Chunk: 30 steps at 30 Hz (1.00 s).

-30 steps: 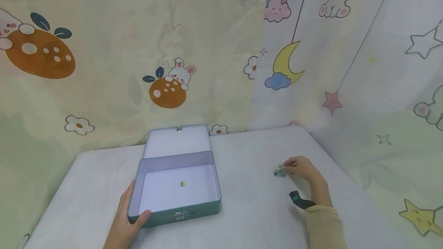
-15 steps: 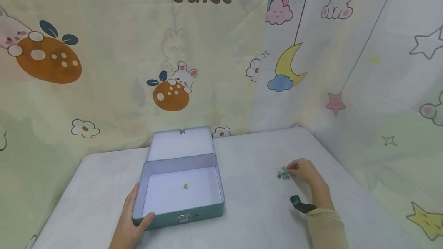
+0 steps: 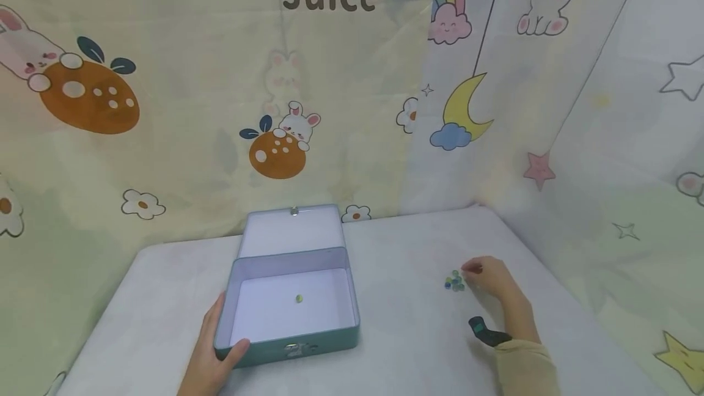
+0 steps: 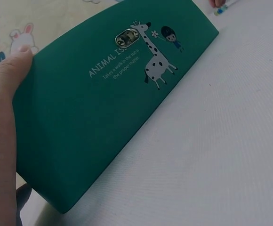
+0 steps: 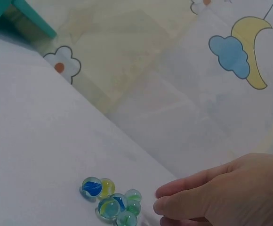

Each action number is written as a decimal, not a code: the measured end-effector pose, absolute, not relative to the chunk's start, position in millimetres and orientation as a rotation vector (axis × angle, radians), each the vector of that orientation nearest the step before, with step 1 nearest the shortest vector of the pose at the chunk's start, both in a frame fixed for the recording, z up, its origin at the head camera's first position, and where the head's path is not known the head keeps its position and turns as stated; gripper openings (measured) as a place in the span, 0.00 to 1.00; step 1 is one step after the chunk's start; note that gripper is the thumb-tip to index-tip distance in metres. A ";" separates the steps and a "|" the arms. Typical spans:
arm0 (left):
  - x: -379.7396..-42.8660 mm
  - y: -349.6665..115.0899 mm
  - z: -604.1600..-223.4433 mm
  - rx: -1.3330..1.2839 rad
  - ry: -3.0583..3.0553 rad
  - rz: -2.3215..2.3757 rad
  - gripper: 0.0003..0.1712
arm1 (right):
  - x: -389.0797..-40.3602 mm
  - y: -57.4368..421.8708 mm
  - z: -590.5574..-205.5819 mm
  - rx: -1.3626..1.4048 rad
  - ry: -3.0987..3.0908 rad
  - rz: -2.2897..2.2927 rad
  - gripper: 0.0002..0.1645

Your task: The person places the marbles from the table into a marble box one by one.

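A green tin box (image 3: 297, 347) stands with its lid (image 3: 294, 231) swung back, showing a white inside. One yellow-green marble (image 3: 299, 299) lies on its floor. My left hand (image 3: 211, 350) grips the box's near left corner, thumb on the front wall and fingers along the left side. A giraffe picture (image 4: 157, 66) and a metal clasp (image 4: 126, 38) mark the front wall in the left wrist view. Several glass marbles (image 5: 109, 207) sit clustered on the white tabletop. Right beside them is my right hand (image 5: 230, 193), thumb and fingers close together; I see nothing between the fingertips.
A white cloth covers the table (image 3: 407, 322). Behind it and along the right hang printed cloth walls (image 3: 352, 109). A dark strap (image 3: 486, 332) sticks out from the right wrist over the table, near the beige sleeve (image 3: 525, 365).
The head view has shifted slightly, so everything sits a little lower and further right. My right fingertips have drawn slightly right from the marbles; my left hand keeps its hold on the box.
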<state>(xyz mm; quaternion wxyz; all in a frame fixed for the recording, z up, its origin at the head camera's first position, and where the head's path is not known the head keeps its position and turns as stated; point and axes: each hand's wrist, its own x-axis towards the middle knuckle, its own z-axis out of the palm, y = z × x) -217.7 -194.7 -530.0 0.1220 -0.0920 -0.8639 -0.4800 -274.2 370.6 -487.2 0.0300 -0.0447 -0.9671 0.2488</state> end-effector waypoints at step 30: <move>-217.3 -192.7 -527.1 -0.294 -2.504 -1.396 0.53 | -309.4 210.9 -451.2 0.611 -2.878 0.959 0.08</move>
